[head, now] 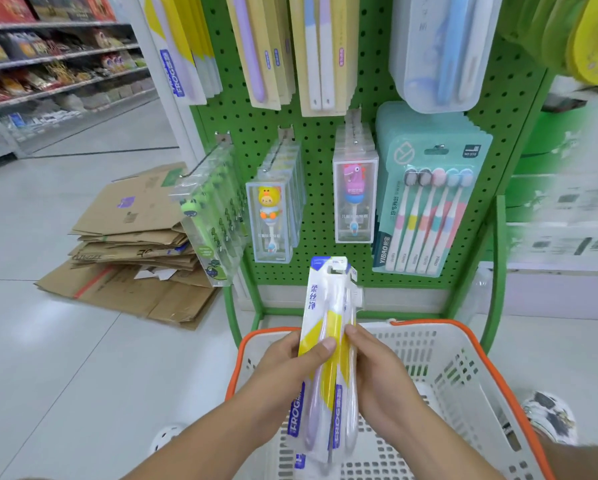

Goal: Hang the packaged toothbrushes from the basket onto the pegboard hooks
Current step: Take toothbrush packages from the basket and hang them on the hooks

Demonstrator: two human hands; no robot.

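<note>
Here, a small stack of packaged toothbrushes point(327, 344), white and yellow cards with purple-handled brushes, is held upright between two bare hands above a white basket point(463, 368) with an orange rim, seen at 6 o'clock in the frame. The left hand point(287, 362) is wrapped round the packs from the 9 o'clock side, its thumb pressed across the front card; the right hand point(377, 368) is closed on their 3 o'clock edge, fingertips pinching the cards. The punched hang tabs of the packs are pointed toward 12 o'clock, short of the display. Beyond the basket, a green pegboard point(318, 140) is filled with hanging stock: clear boxes of children's cartoon brushes point(273, 220) at centre, a teal five-brush pack point(425, 209) toward 2 o'clock, and longer carded brushes along the top row. Flattened cardboard boxes point(134, 251) are piled on the pale floor at 9 o'clock, and stocked store shelves point(55, 64) are seen farther off at 10 o'clock.
</note>
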